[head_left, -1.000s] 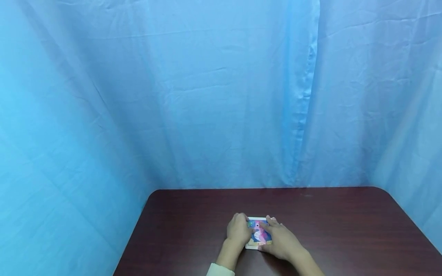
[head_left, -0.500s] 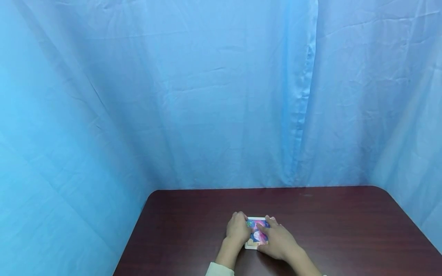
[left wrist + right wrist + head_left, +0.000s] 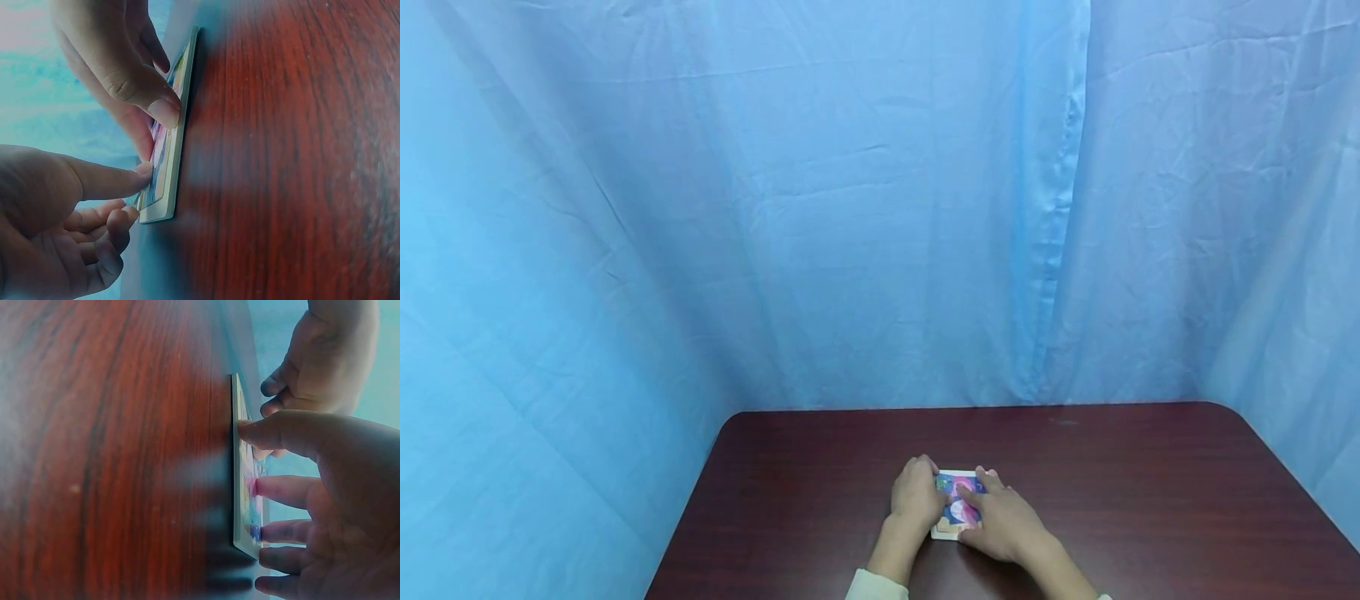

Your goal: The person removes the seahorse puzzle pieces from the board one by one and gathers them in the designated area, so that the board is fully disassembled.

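Note:
A small flat picture board point(image 3: 957, 512) with a white rim and a pink, blue and sand-coloured picture lies on the table. My left hand point(image 3: 917, 496) holds its left edge. In the left wrist view, that thumb point(image 3: 125, 181) lies on the picture while the other fingers curl beside the board's end point(image 3: 159, 211). From the right, my right hand point(image 3: 1009, 521) presses on the board with fingers spread and fairly straight. The right wrist view shows its thumb point(image 3: 272, 432) on the near rim point(image 3: 237, 487) and fingertips on the picture. Both hands hide parts of the picture.
The dark red-brown wooden table point(image 3: 805, 492) has rounded far corners. Light blue curtains point(image 3: 850, 250) hang behind it and on both sides. Pale sleeve cuffs point(image 3: 876, 586) show at the lower edge.
My right hand has shifted slightly left over the board, covering more of the pink figure. My left hand stays at the left edge, and the board keeps its place.

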A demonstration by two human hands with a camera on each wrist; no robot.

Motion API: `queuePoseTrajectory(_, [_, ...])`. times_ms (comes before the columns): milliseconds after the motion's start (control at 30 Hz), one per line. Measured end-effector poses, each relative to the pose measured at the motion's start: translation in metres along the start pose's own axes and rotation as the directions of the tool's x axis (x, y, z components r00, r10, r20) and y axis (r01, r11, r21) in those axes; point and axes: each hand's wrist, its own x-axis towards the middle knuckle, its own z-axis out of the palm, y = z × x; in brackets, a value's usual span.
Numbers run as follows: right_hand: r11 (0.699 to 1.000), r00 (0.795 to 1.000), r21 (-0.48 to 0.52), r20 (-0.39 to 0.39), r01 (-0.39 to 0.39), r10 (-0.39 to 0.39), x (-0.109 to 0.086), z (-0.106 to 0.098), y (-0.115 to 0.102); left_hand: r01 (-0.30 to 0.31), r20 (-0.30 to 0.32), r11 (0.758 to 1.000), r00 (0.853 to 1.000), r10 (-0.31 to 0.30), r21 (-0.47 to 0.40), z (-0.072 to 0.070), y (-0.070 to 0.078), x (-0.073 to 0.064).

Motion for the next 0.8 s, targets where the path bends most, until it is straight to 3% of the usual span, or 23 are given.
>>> queuePoseTrajectory(300, [1.0,1.0,0.009,0.023,-0.007,0.007,-0.0002,-0.0027,-0.0017,-0.021,0.026,0.999,0.999,0.022,-0.04,-0.0053,-0.0034,-0.0021])
queuePoseTrajectory(800, [0.999,0.999,0.034,0.048,-0.027,0.026,-0.0006,-0.0024,-0.0016,-0.099,0.02,0.992,0.995,0.098,0.079,-0.0036,-0.0089,-0.0028])
